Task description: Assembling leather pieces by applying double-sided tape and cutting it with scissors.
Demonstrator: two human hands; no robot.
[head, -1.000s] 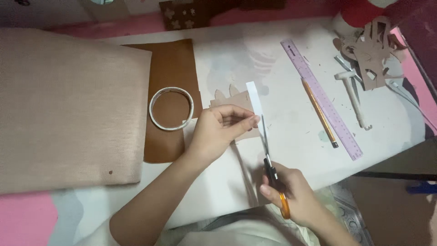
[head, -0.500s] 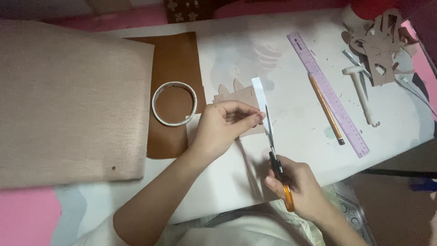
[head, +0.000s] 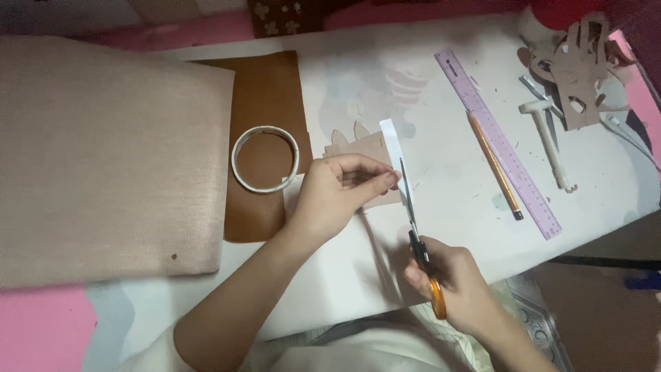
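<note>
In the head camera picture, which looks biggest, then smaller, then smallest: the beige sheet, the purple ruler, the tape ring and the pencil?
1. Beige sheet, by far.
2. Purple ruler.
3. Pencil and tape ring: the pencil is longer, the ring wider, so no clear order.

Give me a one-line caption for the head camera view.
Left hand holds a tan cutout while the right hand snips its white strip with scissors, beside a tape ring.
</note>
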